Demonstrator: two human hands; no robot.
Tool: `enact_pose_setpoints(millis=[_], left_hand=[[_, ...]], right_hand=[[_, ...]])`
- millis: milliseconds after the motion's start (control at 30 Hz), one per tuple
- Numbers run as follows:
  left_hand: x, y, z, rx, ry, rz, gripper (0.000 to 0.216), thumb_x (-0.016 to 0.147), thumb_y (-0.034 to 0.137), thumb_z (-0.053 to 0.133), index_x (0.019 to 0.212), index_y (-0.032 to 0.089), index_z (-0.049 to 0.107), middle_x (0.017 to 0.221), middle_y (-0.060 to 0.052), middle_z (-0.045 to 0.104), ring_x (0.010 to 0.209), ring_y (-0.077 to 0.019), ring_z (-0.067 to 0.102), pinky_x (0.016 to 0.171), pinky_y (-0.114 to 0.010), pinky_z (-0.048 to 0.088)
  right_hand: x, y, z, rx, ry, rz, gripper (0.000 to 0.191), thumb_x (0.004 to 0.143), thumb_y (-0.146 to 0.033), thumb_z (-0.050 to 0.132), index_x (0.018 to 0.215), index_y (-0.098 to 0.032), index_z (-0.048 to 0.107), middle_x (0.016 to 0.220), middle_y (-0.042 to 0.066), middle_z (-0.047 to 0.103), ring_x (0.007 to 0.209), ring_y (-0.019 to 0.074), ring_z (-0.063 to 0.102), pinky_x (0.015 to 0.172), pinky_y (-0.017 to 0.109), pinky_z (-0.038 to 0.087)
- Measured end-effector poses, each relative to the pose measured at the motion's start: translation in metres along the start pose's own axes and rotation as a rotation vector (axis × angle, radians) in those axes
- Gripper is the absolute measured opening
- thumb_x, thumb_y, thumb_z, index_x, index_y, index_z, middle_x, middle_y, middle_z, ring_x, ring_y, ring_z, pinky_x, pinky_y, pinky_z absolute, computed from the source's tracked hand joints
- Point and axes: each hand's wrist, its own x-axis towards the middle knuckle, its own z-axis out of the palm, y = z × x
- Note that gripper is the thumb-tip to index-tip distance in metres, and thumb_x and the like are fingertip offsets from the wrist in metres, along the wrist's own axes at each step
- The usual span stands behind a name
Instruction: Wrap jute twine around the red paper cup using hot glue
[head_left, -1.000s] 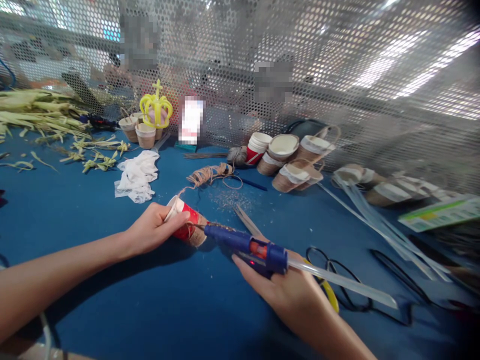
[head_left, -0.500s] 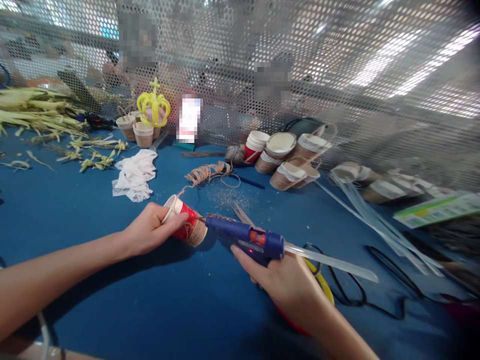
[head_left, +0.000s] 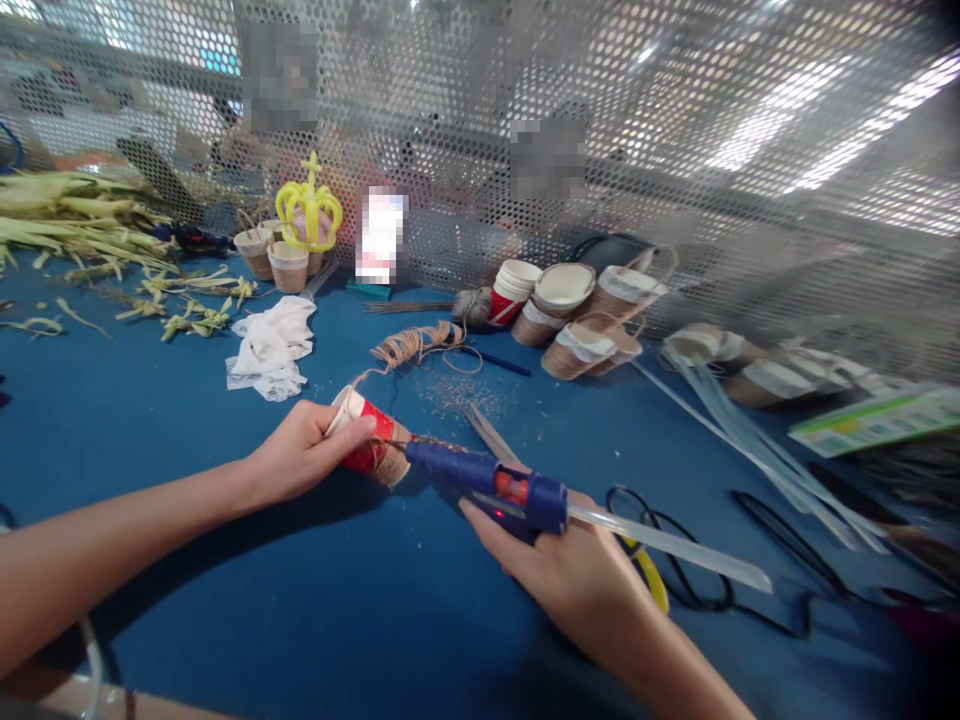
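My left hand (head_left: 304,455) is wrapped round a red paper cup (head_left: 369,448) lying on its side on the blue table (head_left: 337,620), its base end partly bound in brown twine. My right hand (head_left: 559,570) grips a blue hot glue gun (head_left: 495,482) with a clear glue stick (head_left: 667,545) poking out behind. The gun's nozzle touches the twine-wrapped end of the cup. A loose strand of twine (head_left: 416,345) trails from the cup toward the back of the table.
Twine-covered cups (head_left: 581,310) lie in a heap at the back, a yellow crown (head_left: 309,212) over more cups further left. White lace (head_left: 271,345), green leaf strips (head_left: 90,235), clear glue sticks (head_left: 757,445), scissors (head_left: 491,440) and a black cord (head_left: 697,570) lie about. A perforated metal screen (head_left: 675,150) closes the back.
The cup and glue gun have shifted only slightly; the nozzle stays against the cup's twine-wrapped end. Both hands keep their grips.
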Motion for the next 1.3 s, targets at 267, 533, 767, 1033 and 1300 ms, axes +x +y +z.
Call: enact_pose_setpoints(millis=[267,533,767,1033,1300], left_hand=[[0.002,-0.001,0.002,-0.094,0.028,-0.079,0.041,0.082,0.042,0.042,0.076,0.012,0.069,0.075,-0.006,0.07,0.066,-0.0144,0.062,0.062,-0.022,0.049],[0.002,-0.001,0.002,-0.089,0.072,-0.097,0.039,0.08,0.04,0.045,0.069,0.011,0.067,0.068,-0.006,0.069,0.062,-0.0161,0.061,0.057,-0.024,0.049],[0.001,-0.002,0.0,-0.056,0.015,-0.045,0.041,0.082,0.041,0.042,0.074,0.011,0.068,0.073,-0.005,0.069,0.064,-0.0144,0.06,0.059,-0.021,0.047],[-0.001,-0.005,-0.001,0.088,-0.005,0.073,0.042,0.082,0.041,0.041,0.066,0.01,0.065,0.055,-0.001,0.057,0.048,-0.0085,0.043,0.044,-0.018,0.034],[-0.001,-0.005,-0.001,0.201,0.018,0.156,0.042,0.082,0.034,0.039,0.045,0.016,0.038,0.047,0.005,0.025,0.044,-0.0064,0.021,0.039,-0.021,0.017]], right_hand=[[-0.013,0.003,0.004,-0.065,-0.024,-0.046,0.012,0.077,-0.023,0.051,0.066,-0.021,0.049,0.058,-0.003,0.054,0.052,0.0113,0.05,0.05,0.023,0.04],[-0.016,0.002,0.005,-0.086,-0.062,-0.071,0.007,0.077,-0.019,0.051,0.07,-0.022,0.05,0.061,-0.004,0.055,0.052,0.0099,0.049,0.049,0.02,0.039],[-0.009,-0.007,-0.003,-0.087,-0.039,-0.05,0.013,0.075,-0.018,0.049,0.064,-0.023,0.054,0.055,-0.002,0.057,0.045,0.0116,0.05,0.043,0.022,0.04],[0.004,-0.013,-0.013,0.007,-0.007,0.026,0.012,0.072,-0.027,0.052,0.064,-0.023,0.06,0.043,0.0,0.055,0.049,0.0174,0.058,0.043,0.025,0.045],[0.007,-0.006,-0.004,0.108,-0.071,0.39,0.022,0.069,-0.036,0.053,0.054,-0.02,0.052,0.036,-0.002,0.05,0.033,0.0132,0.05,0.034,0.023,0.04]])
